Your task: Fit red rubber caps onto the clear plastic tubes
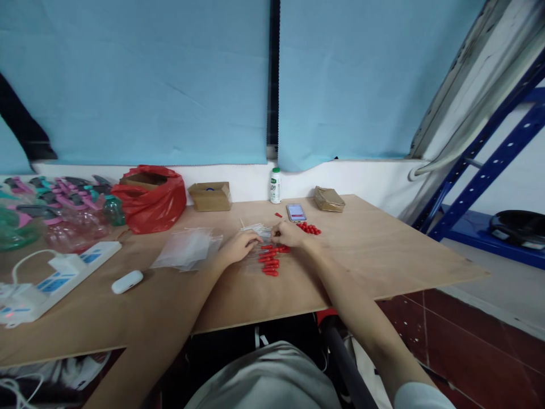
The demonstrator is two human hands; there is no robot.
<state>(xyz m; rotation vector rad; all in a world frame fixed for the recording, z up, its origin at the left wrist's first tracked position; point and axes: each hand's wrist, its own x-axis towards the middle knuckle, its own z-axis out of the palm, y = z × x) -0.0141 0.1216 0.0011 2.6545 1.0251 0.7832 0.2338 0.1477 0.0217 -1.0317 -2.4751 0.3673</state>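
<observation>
Red pieces (pixel 271 262), between and just on the near side of the curled left hand (pixel 238 247) and right hand (pixel 288 232), whose pinch I cannot tell, look light, stiff and slick, probably best taken by their middles.

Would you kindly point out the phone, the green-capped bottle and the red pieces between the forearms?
Phone (pixel 297 213), head view: middle of its screen.
Green-capped bottle (pixel 276 187), head view: middle of its body.
Red pieces (pixel 271 263), head view: one piece mid-row.

Red pieces (pixel 271 263), white sticks (pixel 258 228)
</observation>
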